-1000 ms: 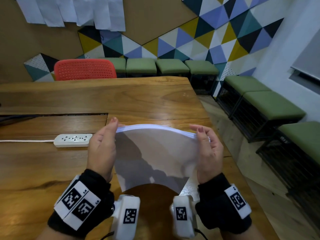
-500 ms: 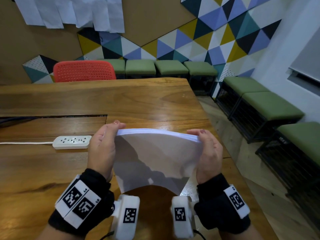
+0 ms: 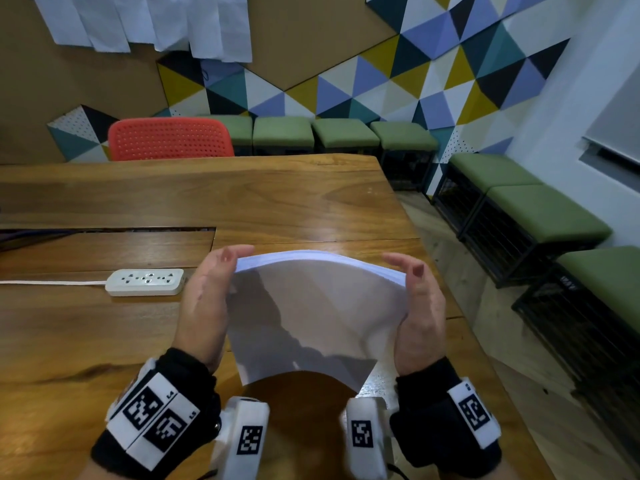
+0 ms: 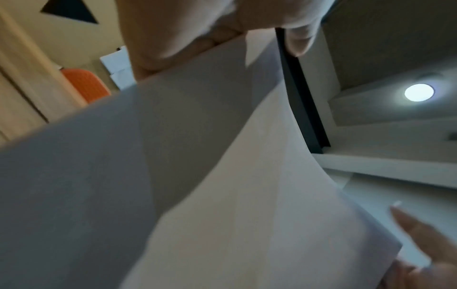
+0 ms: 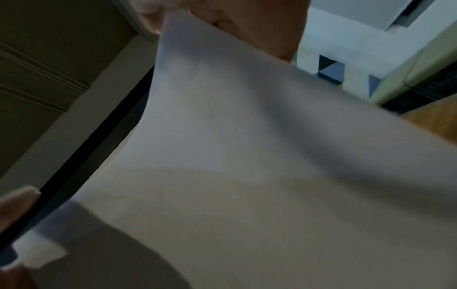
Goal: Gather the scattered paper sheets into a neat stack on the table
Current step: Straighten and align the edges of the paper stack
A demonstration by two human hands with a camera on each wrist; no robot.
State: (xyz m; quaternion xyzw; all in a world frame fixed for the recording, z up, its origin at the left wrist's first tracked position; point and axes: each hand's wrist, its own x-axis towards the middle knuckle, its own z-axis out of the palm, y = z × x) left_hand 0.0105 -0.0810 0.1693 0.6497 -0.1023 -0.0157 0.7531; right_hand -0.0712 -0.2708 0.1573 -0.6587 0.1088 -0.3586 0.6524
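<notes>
A stack of white paper sheets [image 3: 311,313] stands upright and bowed above the wooden table [image 3: 277,202], near its front right corner. My left hand [image 3: 214,282] grips the stack's left edge, thumb on the near side. My right hand [image 3: 412,275] holds the right edge between thumb and fingers. The bottom edge arches just above the wood. In the left wrist view the paper [image 4: 197,176] fills the frame under the left hand [image 4: 197,29]. In the right wrist view the sheets [image 5: 247,156] run up into the right hand [image 5: 247,23].
A white power strip [image 3: 145,281] with its cable lies on the table left of my left hand. A dark slot [image 3: 104,232] cuts the tabletop behind it. A red chair [image 3: 169,138] and green stools [image 3: 346,133] stand beyond; the table's right edge drops to the floor.
Both hands keep their hold on the stack in nearly the same spot. The top edge dipped slightly and rose again, and the right hand shifted a little outward along the right edge.
</notes>
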